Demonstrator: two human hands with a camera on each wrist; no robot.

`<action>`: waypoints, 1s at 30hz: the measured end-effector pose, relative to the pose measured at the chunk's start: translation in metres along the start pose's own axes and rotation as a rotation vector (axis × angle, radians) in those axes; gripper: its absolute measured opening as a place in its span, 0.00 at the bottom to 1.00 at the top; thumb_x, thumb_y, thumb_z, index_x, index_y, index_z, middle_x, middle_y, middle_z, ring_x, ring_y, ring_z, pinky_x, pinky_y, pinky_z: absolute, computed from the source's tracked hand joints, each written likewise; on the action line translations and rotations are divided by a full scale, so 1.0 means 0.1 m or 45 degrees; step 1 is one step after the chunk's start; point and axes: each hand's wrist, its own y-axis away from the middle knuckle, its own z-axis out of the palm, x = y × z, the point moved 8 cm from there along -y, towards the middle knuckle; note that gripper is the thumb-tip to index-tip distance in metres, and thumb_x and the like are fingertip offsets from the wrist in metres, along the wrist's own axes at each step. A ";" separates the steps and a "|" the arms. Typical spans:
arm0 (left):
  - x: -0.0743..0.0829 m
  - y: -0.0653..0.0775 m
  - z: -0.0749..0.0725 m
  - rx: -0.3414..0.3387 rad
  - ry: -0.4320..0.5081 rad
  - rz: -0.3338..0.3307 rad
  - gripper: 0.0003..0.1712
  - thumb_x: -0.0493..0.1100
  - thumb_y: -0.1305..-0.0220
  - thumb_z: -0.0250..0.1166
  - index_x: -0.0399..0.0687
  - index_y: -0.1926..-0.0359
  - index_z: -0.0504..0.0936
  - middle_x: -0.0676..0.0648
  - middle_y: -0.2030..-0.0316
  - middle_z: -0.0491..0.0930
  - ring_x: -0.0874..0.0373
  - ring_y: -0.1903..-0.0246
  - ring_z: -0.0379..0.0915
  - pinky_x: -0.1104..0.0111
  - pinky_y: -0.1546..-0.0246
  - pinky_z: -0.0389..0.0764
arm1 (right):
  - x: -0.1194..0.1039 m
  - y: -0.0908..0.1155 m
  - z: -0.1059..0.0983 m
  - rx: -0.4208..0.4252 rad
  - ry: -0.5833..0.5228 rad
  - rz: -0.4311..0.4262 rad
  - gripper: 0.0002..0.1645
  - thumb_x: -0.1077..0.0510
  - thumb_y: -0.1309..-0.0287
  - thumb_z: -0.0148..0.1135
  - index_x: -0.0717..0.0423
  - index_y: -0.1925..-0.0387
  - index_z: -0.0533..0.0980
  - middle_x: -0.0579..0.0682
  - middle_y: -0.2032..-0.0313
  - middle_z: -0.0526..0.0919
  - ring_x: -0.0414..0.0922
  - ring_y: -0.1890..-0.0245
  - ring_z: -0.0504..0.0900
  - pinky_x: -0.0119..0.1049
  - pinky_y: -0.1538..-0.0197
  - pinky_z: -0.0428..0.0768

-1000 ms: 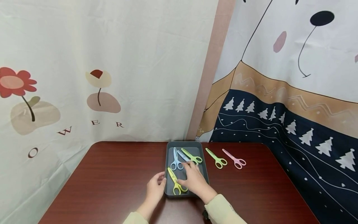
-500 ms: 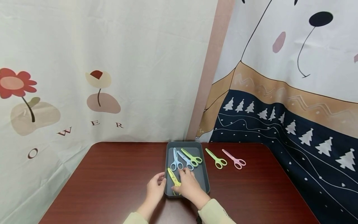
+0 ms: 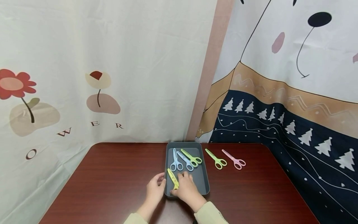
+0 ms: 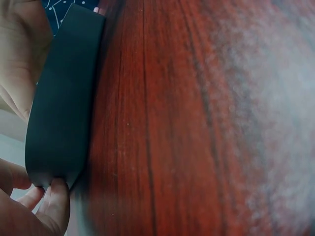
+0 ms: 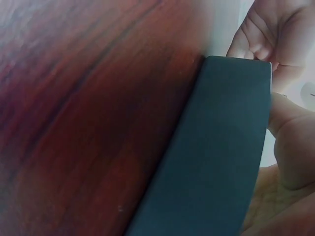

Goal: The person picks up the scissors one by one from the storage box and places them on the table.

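A dark grey tray (image 3: 202, 174) lies on the table, its long side running away from me. My left hand (image 3: 155, 187) holds the tray's left wall near the front. In the left wrist view its fingers (image 4: 58, 201) touch the outside of that wall. Over the tray's front part, my right hand (image 3: 186, 188) pinches the yellow scissors (image 3: 172, 178) by their handles, which it covers; the blades point away from me. Beyond them in the tray lie two pairs of blue scissors, one (image 3: 175, 161) on the left and one (image 3: 185, 161) beside it, and green scissors (image 3: 192, 157).
Right of the tray, another pair of green scissors (image 3: 216, 159) and pink scissors (image 3: 234, 160) lie on the brown table (image 3: 120, 174). A pale printed curtain (image 3: 145, 62) hangs behind the table, and a dark tree-patterned cloth (image 3: 251, 119) on the right.
My right hand has moved toward me, from beside the blue scissors to the handles of the yellow scissors, uncovering the blue handles. The left hand stays on the tray.
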 end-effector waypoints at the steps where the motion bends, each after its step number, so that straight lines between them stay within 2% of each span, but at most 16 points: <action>1: 0.00 0.00 0.00 0.000 0.000 0.002 0.15 0.32 0.40 0.61 0.35 0.51 0.80 0.39 0.62 0.82 0.50 0.64 0.81 0.63 0.64 0.83 | 0.00 0.00 0.00 0.001 0.000 0.002 0.45 0.46 0.64 0.77 0.64 0.45 0.73 0.59 0.50 0.71 0.55 0.51 0.69 0.49 0.56 0.78; 10: 0.00 0.00 0.01 0.004 -0.010 -0.010 0.15 0.33 0.39 0.61 0.36 0.51 0.80 0.40 0.62 0.82 0.50 0.63 0.81 0.63 0.64 0.83 | 0.03 -0.03 0.05 -0.010 0.044 0.018 0.43 0.45 0.68 0.79 0.63 0.49 0.75 0.56 0.54 0.71 0.51 0.56 0.68 0.45 0.59 0.77; 19: -0.01 0.00 0.01 0.010 -0.007 -0.013 0.15 0.33 0.39 0.61 0.36 0.51 0.80 0.40 0.62 0.82 0.50 0.64 0.81 0.64 0.64 0.83 | 0.01 -0.05 0.04 0.022 0.032 -0.004 0.40 0.49 0.73 0.81 0.64 0.56 0.77 0.56 0.58 0.70 0.50 0.59 0.67 0.42 0.65 0.75; 30: -0.03 -0.01 0.02 0.016 -0.016 -0.021 0.14 0.34 0.39 0.61 0.37 0.52 0.80 0.40 0.62 0.82 0.51 0.64 0.81 0.63 0.63 0.83 | 0.02 -0.07 0.03 0.000 0.076 0.005 0.37 0.51 0.74 0.82 0.63 0.58 0.77 0.55 0.60 0.69 0.50 0.61 0.66 0.42 0.66 0.74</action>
